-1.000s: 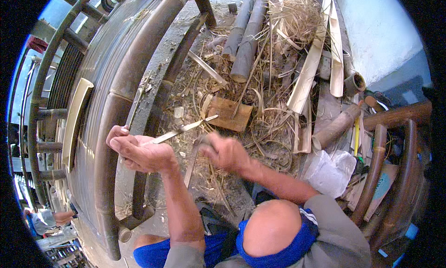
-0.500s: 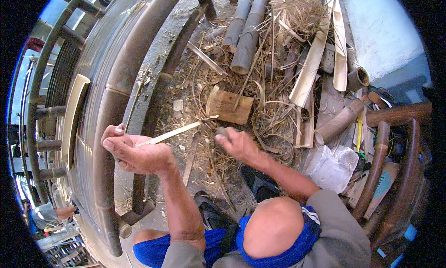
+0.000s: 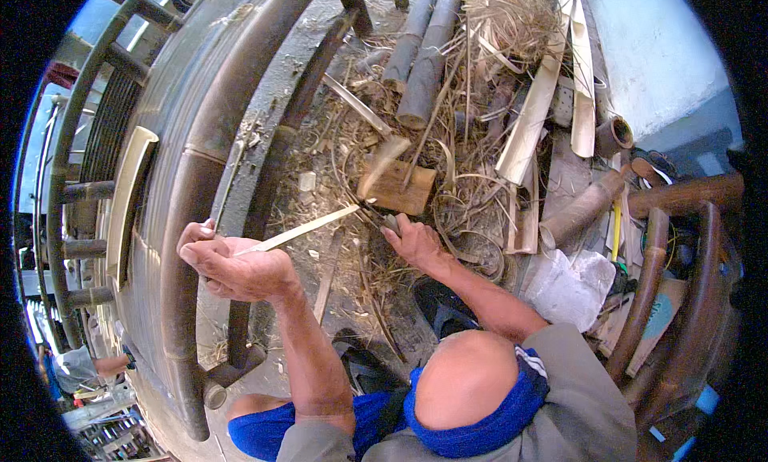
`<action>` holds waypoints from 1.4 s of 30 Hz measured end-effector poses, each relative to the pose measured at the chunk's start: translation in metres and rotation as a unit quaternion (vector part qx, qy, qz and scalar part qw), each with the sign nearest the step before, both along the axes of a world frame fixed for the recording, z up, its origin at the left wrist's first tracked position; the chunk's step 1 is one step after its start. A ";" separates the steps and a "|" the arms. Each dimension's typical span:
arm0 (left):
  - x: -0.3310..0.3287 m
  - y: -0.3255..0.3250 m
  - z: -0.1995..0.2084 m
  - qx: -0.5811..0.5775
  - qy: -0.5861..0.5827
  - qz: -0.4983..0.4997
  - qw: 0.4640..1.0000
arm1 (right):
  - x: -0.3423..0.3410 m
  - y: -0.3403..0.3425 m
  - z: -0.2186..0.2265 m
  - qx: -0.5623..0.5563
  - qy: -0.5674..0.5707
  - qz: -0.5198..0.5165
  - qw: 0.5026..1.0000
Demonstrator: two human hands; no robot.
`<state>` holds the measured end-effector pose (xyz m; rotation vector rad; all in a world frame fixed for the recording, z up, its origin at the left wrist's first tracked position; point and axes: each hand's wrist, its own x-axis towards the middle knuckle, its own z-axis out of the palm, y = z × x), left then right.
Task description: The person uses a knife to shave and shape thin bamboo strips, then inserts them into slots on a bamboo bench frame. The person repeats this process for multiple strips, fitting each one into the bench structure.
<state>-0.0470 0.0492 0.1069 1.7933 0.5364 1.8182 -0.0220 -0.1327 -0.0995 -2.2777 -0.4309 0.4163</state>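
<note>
My left hand (image 3: 240, 264) is closed around one end of a pale bamboo strip (image 3: 310, 228) that slants up toward the middle. In my right hand (image 3: 418, 244) is a knife (image 3: 389, 222); its dark blade lies at the strip's far end, though little of the blade shows. Just past that end a brown wooden block (image 3: 406, 192) rests on the floor among shavings. Above the block's left part hangs a blurred pale piece of bamboo (image 3: 389, 163), apart from both hands.
A bamboo bench (image 3: 210, 154) runs along my left, with a split bamboo piece (image 3: 128, 206) on it. Bamboo poles (image 3: 424, 82), long split lengths (image 3: 534, 114) and a shavings heap (image 3: 512, 18) lie ahead. At right are a white lump (image 3: 570, 288) and bamboo bars (image 3: 676, 318).
My right hand with the knife has shifted slightly right and away from me. The curled tip of the strip is gone, and a blurred piece now shows above the block.
</note>
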 end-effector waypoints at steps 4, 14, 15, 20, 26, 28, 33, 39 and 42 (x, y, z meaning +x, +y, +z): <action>0.004 0.001 0.004 -0.084 -0.104 -0.084 0.987 | 0.018 -0.003 -0.009 -0.001 0.065 0.045 0.997; 0.026 -0.002 0.002 -0.030 -0.076 -0.103 0.991 | 0.013 0.004 0.016 0.072 -0.011 0.041 0.996; 0.027 0.000 0.003 -0.025 -0.093 -0.114 0.989 | 0.015 0.001 0.014 0.070 -0.016 0.029 0.997; 0.028 -0.007 0.005 -0.053 -0.094 -0.119 0.987 | 0.010 -0.009 -0.004 0.062 -0.058 0.091 0.992; 0.019 -0.020 0.018 -0.186 -0.051 -0.144 0.971 | 0.009 -0.012 0.012 0.017 0.063 -0.024 0.998; 0.019 -0.020 0.018 -0.180 -0.044 -0.137 0.973 | 0.006 -0.014 0.026 0.037 0.095 0.012 0.995; 0.022 -0.020 0.013 -0.147 -0.037 -0.132 0.980 | 0.004 -0.014 0.039 0.270 -0.086 0.096 0.954; 0.022 -0.026 0.015 -0.197 -0.024 -0.152 0.968 | 0.019 -0.006 0.028 0.034 0.078 0.017 0.996; 0.026 -0.026 0.015 -0.174 -0.045 -0.154 0.971 | 0.009 -0.008 0.030 0.102 0.042 0.044 0.993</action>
